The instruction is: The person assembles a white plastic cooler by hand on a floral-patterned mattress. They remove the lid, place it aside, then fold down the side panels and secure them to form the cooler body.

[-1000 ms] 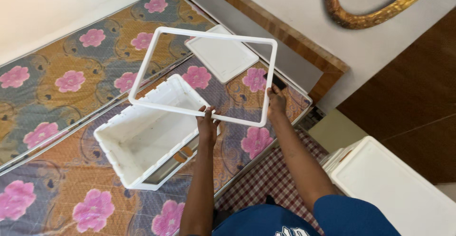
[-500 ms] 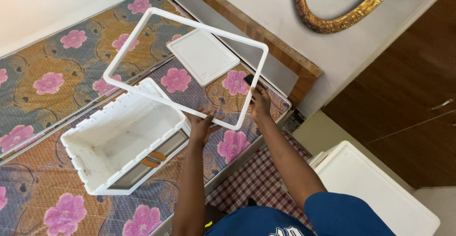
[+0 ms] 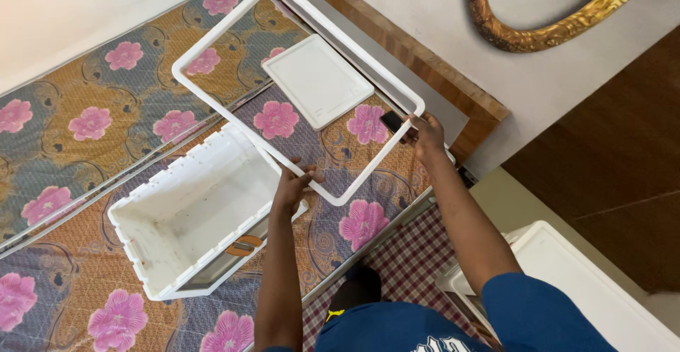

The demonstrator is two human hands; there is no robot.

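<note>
White frame [image 3: 234, 90]: rectangular, open in the middle, held tilted in the air above floral mattress [image 3: 85, 118]. Left hand [image 3: 292, 182] closed on near edge; right hand [image 3: 425, 134] closed on right corner. Not seated on anything; white box [image 3: 191, 210] below, open, uncovered. Flat white lid [image 3: 316, 79] lying apart on mattress. Wooden headboard [image 3: 418, 47], gold mirror rim [image 3: 559, 30], checked cloth [image 3: 404, 253] alongside.
</note>
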